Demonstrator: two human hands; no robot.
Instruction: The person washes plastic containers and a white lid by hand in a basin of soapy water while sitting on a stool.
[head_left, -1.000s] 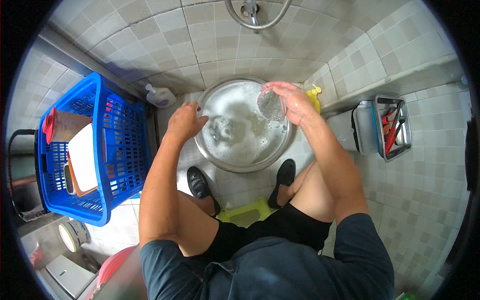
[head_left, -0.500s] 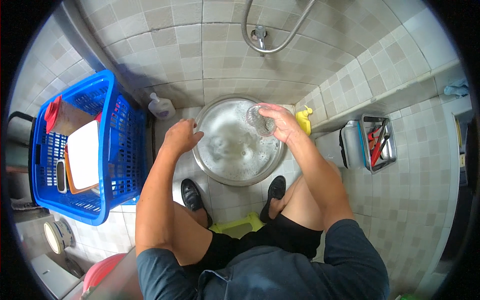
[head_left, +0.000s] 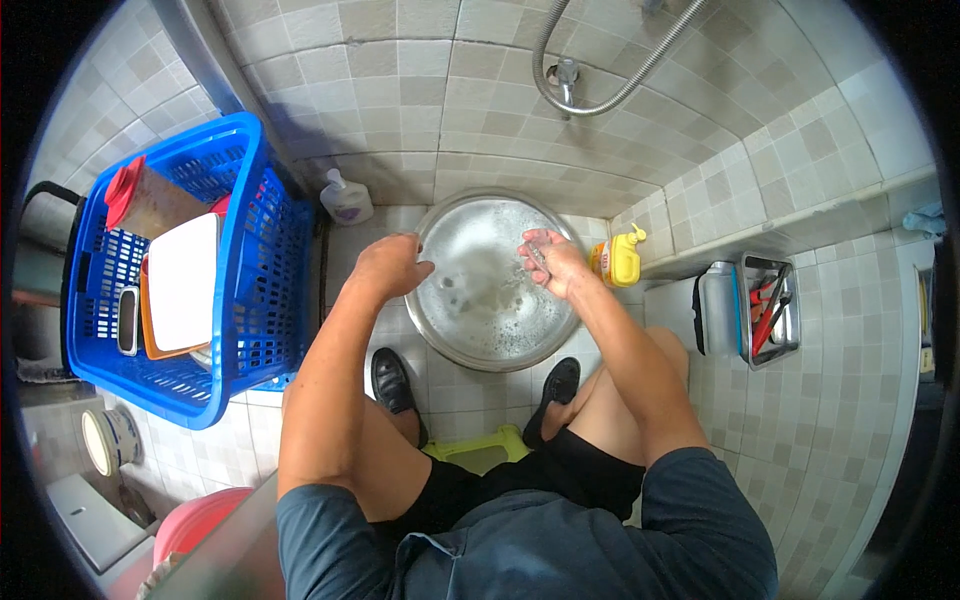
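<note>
Right hand [head_left: 556, 262]: palm partly upturned over the right side of the basin, fingers curled around a small, glinting, greyish see-through item [head_left: 540, 259], which lies against them; its long axis is unclear. Left hand [head_left: 393, 268]: farther from the item, at the opposite rim, fingers loosely bent, thumb parted, nothing visible in them. Beneath: a round, silvery metal basin [head_left: 492, 367] of sudsy water on the pale tiled floor [head_left: 465, 395]. Flanking: a yellow plastic bottle [head_left: 619, 262], right; a blue slatted plastic basket [head_left: 262, 300], left. Beyond: a beige tiled wall [head_left: 380, 110] with a silvery flexible hose [head_left: 601, 108].
</note>
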